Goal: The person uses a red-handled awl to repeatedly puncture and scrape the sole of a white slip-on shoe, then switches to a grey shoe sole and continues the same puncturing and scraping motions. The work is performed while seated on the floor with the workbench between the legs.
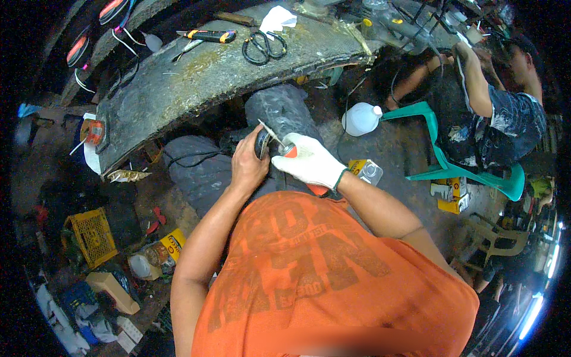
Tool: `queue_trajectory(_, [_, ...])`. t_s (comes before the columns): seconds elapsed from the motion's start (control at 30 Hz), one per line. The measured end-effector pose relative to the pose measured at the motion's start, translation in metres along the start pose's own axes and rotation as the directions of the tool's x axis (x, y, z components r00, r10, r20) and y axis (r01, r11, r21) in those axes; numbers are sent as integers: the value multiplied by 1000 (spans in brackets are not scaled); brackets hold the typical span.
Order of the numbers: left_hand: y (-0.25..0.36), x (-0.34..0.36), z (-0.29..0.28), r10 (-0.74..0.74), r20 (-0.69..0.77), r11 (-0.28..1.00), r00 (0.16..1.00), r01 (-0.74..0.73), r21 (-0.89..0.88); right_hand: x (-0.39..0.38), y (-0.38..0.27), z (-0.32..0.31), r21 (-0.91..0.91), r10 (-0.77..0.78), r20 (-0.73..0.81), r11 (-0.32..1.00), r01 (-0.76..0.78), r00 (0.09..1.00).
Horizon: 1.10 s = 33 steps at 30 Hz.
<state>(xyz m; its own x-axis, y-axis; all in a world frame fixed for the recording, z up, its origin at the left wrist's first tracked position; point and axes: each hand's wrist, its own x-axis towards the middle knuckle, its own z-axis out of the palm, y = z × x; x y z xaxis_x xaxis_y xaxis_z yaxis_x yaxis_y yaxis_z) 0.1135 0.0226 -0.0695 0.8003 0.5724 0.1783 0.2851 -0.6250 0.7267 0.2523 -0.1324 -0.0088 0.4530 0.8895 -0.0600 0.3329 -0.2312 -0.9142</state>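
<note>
The held piece [261, 144] is dark, the glove [310, 162] white.

I watched remotely: the bare left hand [248, 163] held a dark curved piece [262, 144], the gloved right hand [312, 162] a pointed tool [273, 134].

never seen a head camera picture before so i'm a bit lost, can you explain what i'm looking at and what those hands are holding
There is no machine here, just a person. One picture, taken by a wide camera on their head looking down, which is why edges bend. The orange shirt is their own.

The bare left hand grips a dark, rounded piece; I can't tell exactly what it is. The right hand, in a white glove, holds a thin pointed tool close to it.

On the worn workbench lie black-handled scissors, an orange-and-black-handled tool and something white and crumpled. Another person is at the right.
</note>
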Motion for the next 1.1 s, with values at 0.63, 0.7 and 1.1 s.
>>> queue_trajectory(0.63, [1, 6, -5, 31, 68, 993, 997, -38, 111, -6, -6, -1, -9, 108, 83, 994, -108, 991])
queue_trajectory(0.7, [1, 7, -6, 37, 82, 991, 996, -47, 125, -7, -8, -2, -9, 126, 104, 992, -126, 986])
queue_trajectory(1.1, [9, 18, -13, 63, 150, 976, 987, -92, 197, -8, -10, -30, -22, 231, 52, 973, -231, 971])
